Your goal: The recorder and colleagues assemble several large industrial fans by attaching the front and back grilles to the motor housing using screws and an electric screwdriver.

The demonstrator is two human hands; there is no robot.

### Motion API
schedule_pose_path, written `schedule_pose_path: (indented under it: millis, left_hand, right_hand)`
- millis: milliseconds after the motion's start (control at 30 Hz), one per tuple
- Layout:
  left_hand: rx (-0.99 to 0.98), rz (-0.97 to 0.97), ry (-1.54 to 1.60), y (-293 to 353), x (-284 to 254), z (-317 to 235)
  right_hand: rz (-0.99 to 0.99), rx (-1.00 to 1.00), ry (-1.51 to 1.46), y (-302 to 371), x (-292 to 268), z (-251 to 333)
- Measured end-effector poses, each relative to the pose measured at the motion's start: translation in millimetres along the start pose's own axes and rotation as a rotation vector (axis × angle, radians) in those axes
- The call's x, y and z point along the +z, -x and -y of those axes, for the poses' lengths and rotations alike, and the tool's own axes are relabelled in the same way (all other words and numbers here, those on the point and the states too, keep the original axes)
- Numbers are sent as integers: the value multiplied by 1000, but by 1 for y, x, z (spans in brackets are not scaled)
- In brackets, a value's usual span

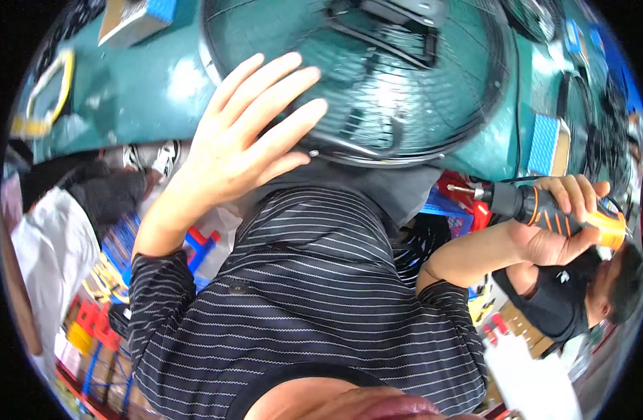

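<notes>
A large round fan guard (391, 112) of black wire lies on the green worktable (139, 91) in front of me, with a black bracket (384, 38) across its far part. My left hand (241, 133) is over the guard's near left edge, palm down, fingers spread and holding nothing. Whether it touches the wires, I cannot tell. Off to the right, my right hand (545, 243) is wrapped round a black and orange power screwdriver (538, 208). Its bit points left, past the table's near edge and apart from the guard.
An open carton (136, 21) stands at the far left, near a yellow-edged loop (66, 87). On the right are a blue-patterned box (545, 147), a dark cord (519, 105) and more wire guards (577, 105). A person in black (556, 301) is close behind my right hand.
</notes>
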State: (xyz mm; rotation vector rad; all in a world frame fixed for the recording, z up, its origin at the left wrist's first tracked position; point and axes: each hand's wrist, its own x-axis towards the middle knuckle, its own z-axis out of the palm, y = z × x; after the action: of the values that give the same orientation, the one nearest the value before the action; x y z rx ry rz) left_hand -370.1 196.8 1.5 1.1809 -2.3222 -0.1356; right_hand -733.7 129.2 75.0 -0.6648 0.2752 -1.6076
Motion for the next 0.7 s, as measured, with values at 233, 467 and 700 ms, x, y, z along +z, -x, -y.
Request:
schedule_pose_path:
  millis: [233, 467, 700]
  left_hand:
    - [36, -39, 43, -16, 11, -8]
    - [-2, 31, 31, -24, 4, -14]
    - [-61, 77, 21, -28, 2, -19]
  right_hand:
    - [-110, -142, 101, 27, -51, 48]
    - [-291, -424, 524, 37, -61, 30]
    - [-402, -619, 933, 20, -58, 7]
